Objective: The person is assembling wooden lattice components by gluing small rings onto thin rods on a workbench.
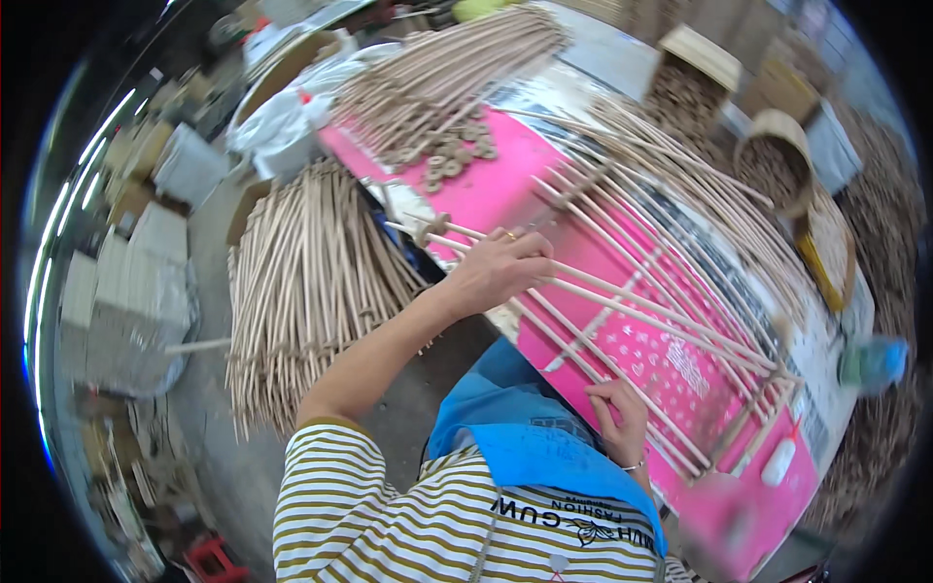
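Observation:
My left hand (498, 269) is closed around long thin wooden sticks (661, 316) that lie across the pink sheet (583, 311) on the table. Small round wooden pieces sit on the sticks near their left ends. Close to my body, my right hand (622, 416) has its fingers curled beside the nearest sticks; whatever is in them, if anything, does not show clearly. More sticks (622, 199) lie spread just beyond. At the sheet's far left is a heap of wooden rings (452, 165).
A white bottle with a red tip (780, 457) lies right. Farther back stand a box of small wooden pieces (685, 92) and a round tub (775, 160). A large stick bundle (301, 291) stands left of the table; another stick pile (457, 63) covers its far end.

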A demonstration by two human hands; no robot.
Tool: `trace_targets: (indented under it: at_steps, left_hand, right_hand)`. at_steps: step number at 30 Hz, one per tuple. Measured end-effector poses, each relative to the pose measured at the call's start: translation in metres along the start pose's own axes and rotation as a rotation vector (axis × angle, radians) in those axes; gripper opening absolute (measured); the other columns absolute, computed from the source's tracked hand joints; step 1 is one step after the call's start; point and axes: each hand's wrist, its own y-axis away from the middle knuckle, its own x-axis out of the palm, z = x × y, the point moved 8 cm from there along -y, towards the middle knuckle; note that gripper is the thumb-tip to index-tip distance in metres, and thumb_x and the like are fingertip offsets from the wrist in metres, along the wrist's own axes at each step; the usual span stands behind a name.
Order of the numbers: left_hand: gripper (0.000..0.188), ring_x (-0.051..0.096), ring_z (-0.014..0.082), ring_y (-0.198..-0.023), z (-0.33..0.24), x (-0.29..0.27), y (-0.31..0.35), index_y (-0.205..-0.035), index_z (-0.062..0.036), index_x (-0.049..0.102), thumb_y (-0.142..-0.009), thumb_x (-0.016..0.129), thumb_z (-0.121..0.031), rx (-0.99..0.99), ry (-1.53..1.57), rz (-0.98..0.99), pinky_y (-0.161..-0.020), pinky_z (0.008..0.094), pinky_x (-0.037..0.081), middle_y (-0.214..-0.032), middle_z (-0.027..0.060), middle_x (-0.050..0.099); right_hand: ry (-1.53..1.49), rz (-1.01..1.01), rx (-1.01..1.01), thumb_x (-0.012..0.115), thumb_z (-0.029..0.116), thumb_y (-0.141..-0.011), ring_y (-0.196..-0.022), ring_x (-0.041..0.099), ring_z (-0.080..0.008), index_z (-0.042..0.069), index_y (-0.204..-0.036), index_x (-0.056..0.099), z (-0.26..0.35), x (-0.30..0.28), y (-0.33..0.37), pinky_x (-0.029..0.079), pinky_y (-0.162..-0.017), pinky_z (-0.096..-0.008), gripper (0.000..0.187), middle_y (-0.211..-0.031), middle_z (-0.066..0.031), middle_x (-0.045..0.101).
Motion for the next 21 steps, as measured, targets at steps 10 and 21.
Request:
trace_targets:
  at_steps: [10, 21]
  left_hand:
    - [0.014, 0.068, 0.0308, -0.094, 0.026, -0.214, 0.254, -0.106, 0.0004, 0.072, -0.095, 0.071, -0.008, -0.87, -0.31, -0.637, -0.08, 0.0389, 0.052, -0.108, 0.0131, 0.067]
    - [0.027, 0.066, 0.0346, -0.114, 0.127, -0.2, 0.503, -0.121, -0.0135, 0.071, -0.099, 0.068, -0.028, -1.749, -0.837, -0.518, -0.092, 0.0515, 0.053, -0.124, 0.0106, 0.066]
  right_hand:
    - [-0.03, 0.162, -0.113, 0.072, -0.002, -0.091, -0.087, 0.07, -0.0275, 0.001, -0.101, 0.075, 0.016, 0.037, -0.019, 0.054, -0.078, -0.0362, 0.01, -0.093, -0.0135, 0.072]
    - [-0.021, 0.234, -0.109, 0.07, -0.002, -0.093, -0.085, 0.07, -0.0287, 0.0, -0.101, 0.074, 0.017, 0.055, -0.028, 0.054, -0.076, -0.0363, 0.009, -0.092, -0.0149, 0.071]
